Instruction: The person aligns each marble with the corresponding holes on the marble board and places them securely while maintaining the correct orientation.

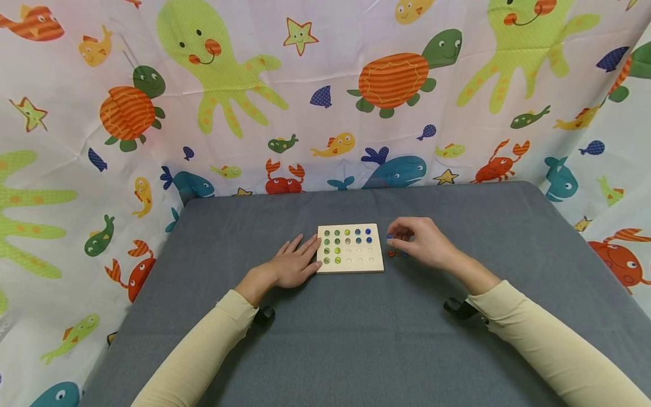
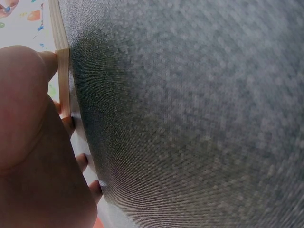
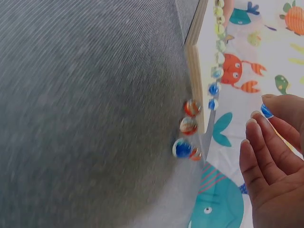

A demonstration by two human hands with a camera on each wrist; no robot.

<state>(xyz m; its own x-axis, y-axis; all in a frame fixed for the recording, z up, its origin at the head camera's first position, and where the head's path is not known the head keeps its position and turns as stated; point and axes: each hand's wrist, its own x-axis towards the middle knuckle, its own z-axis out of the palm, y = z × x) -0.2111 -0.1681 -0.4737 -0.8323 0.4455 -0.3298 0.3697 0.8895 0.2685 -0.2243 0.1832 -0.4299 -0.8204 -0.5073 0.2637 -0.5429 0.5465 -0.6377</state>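
A pale wooden board (image 1: pixel 358 262) lies on the table, with rows of round hollows. Marbles sit in many of them: green ones (image 1: pixel 327 241) at the left, blue ones (image 1: pixel 368 232) at the upper right. Several lower-right hollows hold no marble. My left hand (image 1: pixel 292 265) rests spread beside the board, fingertips and thumb touching its left edge. Just off the right edge, my right hand (image 1: pixel 424 242) pinches a blue marble (image 3: pixel 267 110) between thumb and finger, above the table. Beneath it lie loose marbles, reddish (image 3: pixel 192 108) and one blue (image 3: pixel 182 148).
Grey cloth covers the table (image 1: pixel 335 339). A curtain (image 1: pixel 325 113) printed with sea animals hangs behind and at both sides. Dark straps (image 1: pixel 460 308) show at the wrists near the cream sleeves (image 1: pixel 539 333).
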